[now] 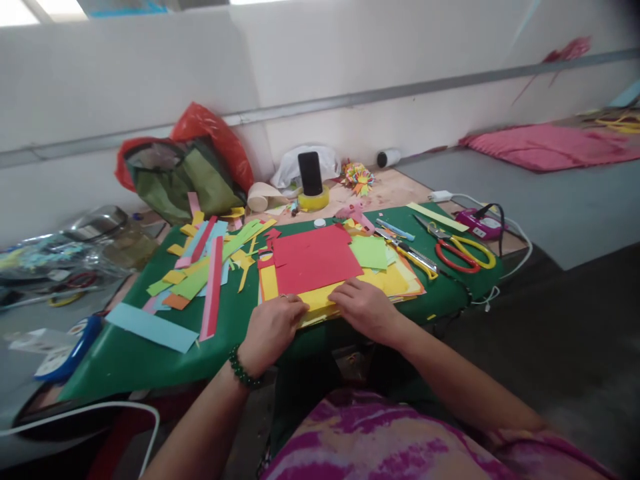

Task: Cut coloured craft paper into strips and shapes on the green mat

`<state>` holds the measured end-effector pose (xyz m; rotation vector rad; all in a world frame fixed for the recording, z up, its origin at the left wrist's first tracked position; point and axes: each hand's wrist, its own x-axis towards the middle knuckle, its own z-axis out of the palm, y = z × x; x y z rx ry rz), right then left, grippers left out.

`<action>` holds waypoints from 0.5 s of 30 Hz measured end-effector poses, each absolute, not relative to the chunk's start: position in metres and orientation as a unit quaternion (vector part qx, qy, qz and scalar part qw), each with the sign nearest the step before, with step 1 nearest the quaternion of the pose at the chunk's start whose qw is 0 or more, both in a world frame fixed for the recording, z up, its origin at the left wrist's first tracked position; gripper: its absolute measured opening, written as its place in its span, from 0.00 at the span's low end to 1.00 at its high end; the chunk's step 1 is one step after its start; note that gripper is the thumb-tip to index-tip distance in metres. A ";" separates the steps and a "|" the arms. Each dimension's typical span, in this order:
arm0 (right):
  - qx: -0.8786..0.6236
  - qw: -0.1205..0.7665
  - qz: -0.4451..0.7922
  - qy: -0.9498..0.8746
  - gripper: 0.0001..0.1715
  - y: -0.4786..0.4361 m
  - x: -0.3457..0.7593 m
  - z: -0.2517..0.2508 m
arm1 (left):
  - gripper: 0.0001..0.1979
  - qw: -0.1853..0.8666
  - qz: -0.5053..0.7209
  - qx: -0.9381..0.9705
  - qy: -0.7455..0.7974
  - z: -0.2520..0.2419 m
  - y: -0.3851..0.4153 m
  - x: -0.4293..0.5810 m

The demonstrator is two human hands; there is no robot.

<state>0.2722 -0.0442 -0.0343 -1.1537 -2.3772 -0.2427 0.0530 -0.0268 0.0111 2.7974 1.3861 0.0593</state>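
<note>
My left hand (280,323), with a dark green bead bracelet at the wrist, pinches the near edge of a yellow paper sheet (320,298). A short way to its right, my right hand (365,307) has its fingers bent down onto the same edge. The yellow sheet looks slightly raised or folded between the fingertips. A red paper sheet (317,257) lies just beyond the fingers, on top of a stack of coloured paper (400,283). Small green pieces (369,253) rest at the stack's right side. The fingertips' undersides are hidden.
Paper strips (213,287) are scattered on the green mat (165,363) at left. Scissors (453,243) and a utility knife (410,253) lie at right. A phone (311,173) stands against a tape roll (313,199) behind. A green bag (187,177) is at back left.
</note>
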 end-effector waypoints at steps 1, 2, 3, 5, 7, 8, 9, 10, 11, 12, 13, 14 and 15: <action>-0.425 0.251 -0.086 -0.866 0.11 -0.045 0.282 -0.034 | 0.13 -0.002 0.040 0.896 0.441 0.006 -0.029 0.048; -0.433 0.260 -0.081 -0.859 0.12 -0.046 0.293 -0.034 | 0.15 -0.015 0.060 0.897 0.438 0.002 -0.031 0.044; -0.442 0.267 -0.073 -0.853 0.12 -0.047 0.304 -0.035 | 0.16 -0.028 0.079 0.898 0.433 -0.003 -0.033 0.039; -0.453 0.277 -0.045 -0.846 0.13 -0.050 0.321 -0.037 | 0.16 -0.048 0.116 0.900 0.419 -0.013 -0.037 0.032; -0.462 0.281 -0.013 -0.841 0.14 -0.055 0.331 -0.039 | 0.15 -0.058 0.149 0.900 0.405 -0.020 -0.041 0.028; -0.466 0.284 0.000 -0.838 0.14 -0.057 0.333 -0.040 | 0.15 -0.060 0.164 0.899 0.402 -0.023 -0.043 0.027; -0.470 0.288 0.012 -0.834 0.14 -0.058 0.334 -0.041 | 0.14 -0.060 0.176 0.897 0.401 -0.025 -0.044 0.027; -0.474 0.294 0.021 -0.830 0.14 -0.060 0.334 -0.042 | 0.14 -0.059 0.187 0.894 0.402 -0.026 -0.046 0.027; -0.477 0.301 0.029 -0.825 0.13 -0.060 0.334 -0.042 | 0.13 -0.056 0.195 0.892 0.404 -0.027 -0.047 0.027; -0.480 0.308 0.035 -0.821 0.13 -0.060 0.334 -0.043 | 0.12 -0.053 0.201 0.890 0.405 -0.028 -0.047 0.027; -0.480 0.314 0.042 -0.818 0.13 -0.060 0.335 -0.043 | 0.12 -0.051 0.206 0.888 0.407 -0.028 -0.048 0.028; -0.479 0.319 0.051 -0.816 0.13 -0.059 0.336 -0.043 | 0.12 -0.049 0.208 0.887 0.410 -0.028 -0.048 0.028; -0.478 0.323 0.061 -0.815 0.12 -0.057 0.338 -0.043 | 0.12 -0.048 0.208 0.886 0.413 -0.028 -0.049 0.028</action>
